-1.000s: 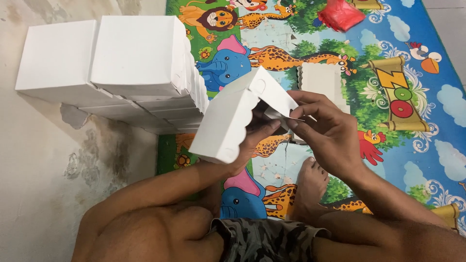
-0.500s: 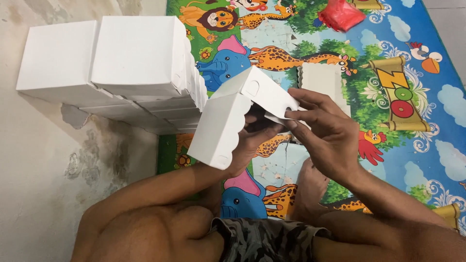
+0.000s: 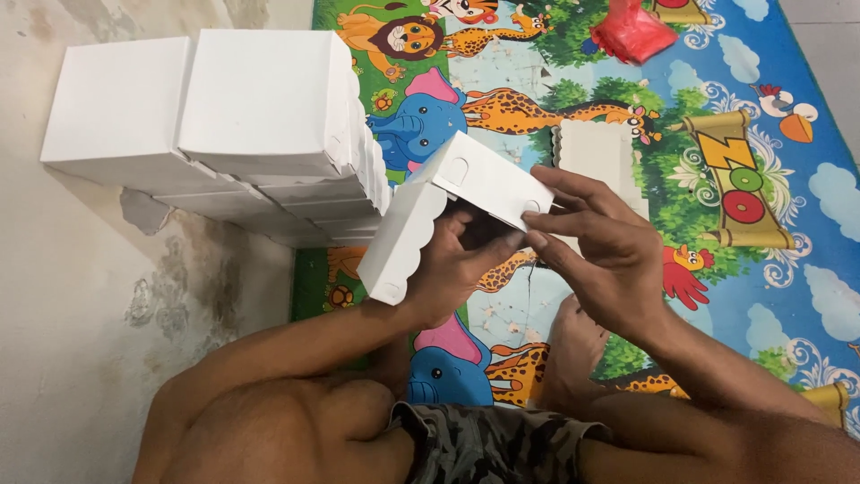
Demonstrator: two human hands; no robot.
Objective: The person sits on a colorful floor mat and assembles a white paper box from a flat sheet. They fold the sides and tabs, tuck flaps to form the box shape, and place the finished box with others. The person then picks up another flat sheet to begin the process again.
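Both hands fold a white box (image 3: 448, 211) above the mat (image 3: 761, 296): left hand (image 3: 457, 269) grips it from beneath, right hand (image 3: 596, 246) pinches its flap. Finished boxes (image 3: 215, 125) stack left.

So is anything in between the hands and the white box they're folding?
No, nothing is in the way. The left hand is under the white box, reaching inside it, and the right hand pinches its top flap with its fingers. Both touch it directly.

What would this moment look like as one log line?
left hand: inside white cardboard box | right hand: pressing box flap | finished boxes: stacked beside
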